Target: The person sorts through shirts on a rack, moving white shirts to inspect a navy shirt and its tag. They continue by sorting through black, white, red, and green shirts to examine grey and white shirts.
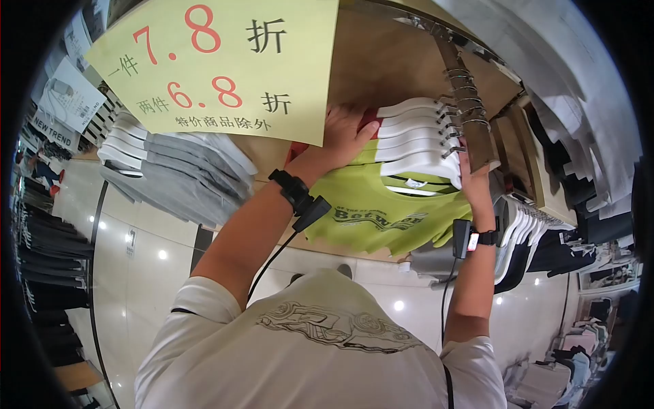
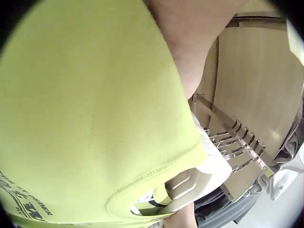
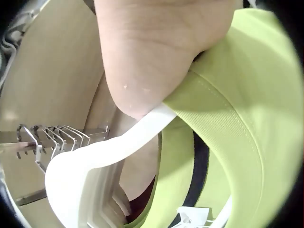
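Note:
A lime-green printed shirt [image 1: 381, 218] hangs frontmost on a white hanger [image 1: 415, 163], with several more white hangers and some red cloth behind. My left hand [image 1: 340, 136] lies at the left shoulder ends of these garments, thumb extended towards the hangers. At the opposite shoulder is my right hand [image 1: 477, 184], its fingers mostly hidden. In the left wrist view the green shirt [image 2: 95, 95] fills the left side, beside part of my left hand [image 2: 194, 38]. The heel of my right hand [image 3: 156, 52] touches the white hanger [image 3: 128, 142] near the green collar [image 3: 223, 114].
Metal hooks hang on a rail [image 1: 463, 88] at upper right. A yellow sign [image 1: 293, 54] covers the upper left. Grey shirts [image 1: 184, 163] hang to the left, and white and dark garments [image 1: 521, 238] to the right. Tiled floor [image 1: 150, 273] lies below.

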Demonstrator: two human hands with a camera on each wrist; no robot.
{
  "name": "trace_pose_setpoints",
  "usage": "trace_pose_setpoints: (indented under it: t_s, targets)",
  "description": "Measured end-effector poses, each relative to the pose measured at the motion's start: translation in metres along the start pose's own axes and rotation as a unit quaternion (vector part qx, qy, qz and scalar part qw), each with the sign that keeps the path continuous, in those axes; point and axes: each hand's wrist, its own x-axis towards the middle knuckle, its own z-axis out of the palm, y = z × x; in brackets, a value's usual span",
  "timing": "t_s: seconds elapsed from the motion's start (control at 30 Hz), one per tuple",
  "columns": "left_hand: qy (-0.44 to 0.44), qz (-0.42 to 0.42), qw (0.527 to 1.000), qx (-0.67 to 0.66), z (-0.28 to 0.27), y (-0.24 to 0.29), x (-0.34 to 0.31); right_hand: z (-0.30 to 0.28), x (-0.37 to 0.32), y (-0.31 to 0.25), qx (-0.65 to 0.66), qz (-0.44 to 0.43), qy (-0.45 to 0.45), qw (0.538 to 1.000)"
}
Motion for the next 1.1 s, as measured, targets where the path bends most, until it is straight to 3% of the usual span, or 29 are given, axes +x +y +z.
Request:
trace_pose_setpoints:
  t_s: [0.03, 0.1, 0.13, 0.27, 0.37, 0.43, 0.5, 0.57, 0.6, 0.63, 0.73, 0.8, 0.87, 0.97, 1.1]
  targets:
    - [-0.002, 0.000, 1.000, -0.003, 0.004, -0.002, 0.000, -0.001, 0.002, 0.002, -0.002, 0.003, -0.001, 1.000]
    - [0.046, 0.008, 0.999, 0.007, 0.013, -0.004, 0.000, -0.008, 0.003, 0.007, -0.163, -0.012, -0.036, 0.986]
    - [0.046, 0.010, 0.999, 0.001, 0.013, -0.005, 0.001, -0.005, 0.004, 0.018, -0.169, -0.015, -0.010, 0.985]
    - [-0.044, -0.015, 0.998, -0.048, 0.003, -0.005, 0.005, -0.010, -0.006, 0.025, -0.248, -0.016, -0.028, 0.968]
    - [-0.154, -0.026, 0.986, -0.059, -0.021, 0.002, 0.008, -0.010, -0.014, 0.025, -0.194, -0.021, -0.029, 0.980]
    - [-0.103, 0.001, 0.988, -0.114, -0.016, -0.004, 0.002, -0.014, -0.016, 0.023, -0.176, 0.084, -0.025, 0.980]
    - [-0.027, 0.042, 0.991, -0.127, -0.006, -0.007, -0.002, -0.027, -0.017, 0.075, -0.253, -0.037, -0.072, 0.964]
    - [-0.023, 0.049, 0.990, -0.133, -0.016, -0.004, -0.004, -0.018, -0.014, 0.026, -0.145, 0.050, -0.068, 0.986]
    - [-0.086, 0.022, 0.978, -0.190, -0.030, 0.000, -0.002, -0.017, -0.015, 0.021, -0.153, 0.055, -0.074, 0.984]
    - [-0.021, 0.046, 0.981, -0.189, -0.024, -0.001, -0.003, -0.017, -0.014, 0.019, -0.161, 0.058, -0.079, 0.982]
    - [0.013, 0.037, 0.986, -0.161, -0.033, 0.000, -0.009, -0.019, -0.021, 0.023, -0.149, 0.095, -0.082, 0.981]
    - [-0.134, -0.029, 0.970, -0.200, -0.054, 0.006, -0.010, -0.024, -0.025, 0.040, -0.146, 0.106, -0.086, 0.980]
    - [-0.126, -0.030, 0.973, -0.192, -0.058, 0.006, -0.014, -0.021, -0.025, 0.037, -0.108, 0.148, -0.090, 0.979]
    - [-0.096, -0.027, 0.979, -0.179, -0.050, 0.005, -0.019, -0.009, -0.032, 0.024, -0.083, 0.097, -0.057, 0.990]
    - [-0.121, -0.059, 0.980, -0.148, -0.063, 0.011, -0.030, -0.010, -0.056, 0.006, -0.040, 0.064, -0.033, 0.997]
